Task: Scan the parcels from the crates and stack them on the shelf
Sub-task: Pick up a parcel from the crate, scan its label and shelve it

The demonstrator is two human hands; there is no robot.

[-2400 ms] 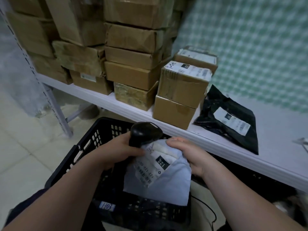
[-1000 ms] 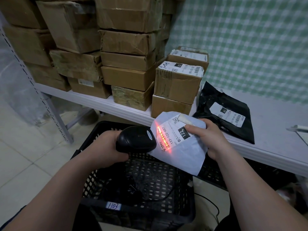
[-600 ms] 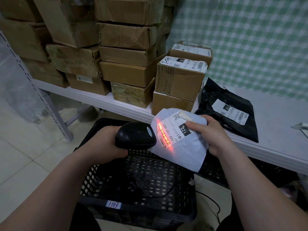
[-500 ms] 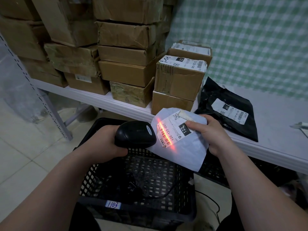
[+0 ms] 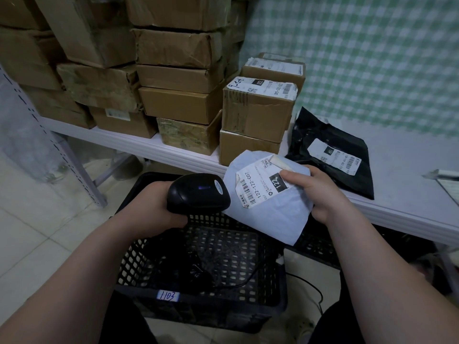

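Observation:
My right hand (image 5: 320,192) grips a pale blue soft parcel (image 5: 273,214) with a white barcode label reading 122, held above the black plastic crate (image 5: 198,301). My left hand (image 5: 151,209) grips a black handheld barcode scanner (image 5: 198,194), whose head points at the label from the left, nearly touching the parcel. No red scan light shows on the label. The crate, tagged 1103, holds only a dark cable and a small dark object. The white shelf (image 5: 397,194) runs just behind the parcel.
Stacked cardboard boxes (image 5: 178,105) fill the shelf's left half; a labelled box (image 5: 258,108) stands nearest. A black poly mailer (image 5: 332,155) lies flat on the shelf at the right. A second dark crate (image 5: 320,247) sits under the shelf. Tiled floor lies left.
The red scan line that lit the label has gone out. Both hands hold almost the same pose, with the parcel and scanner barely shifted.

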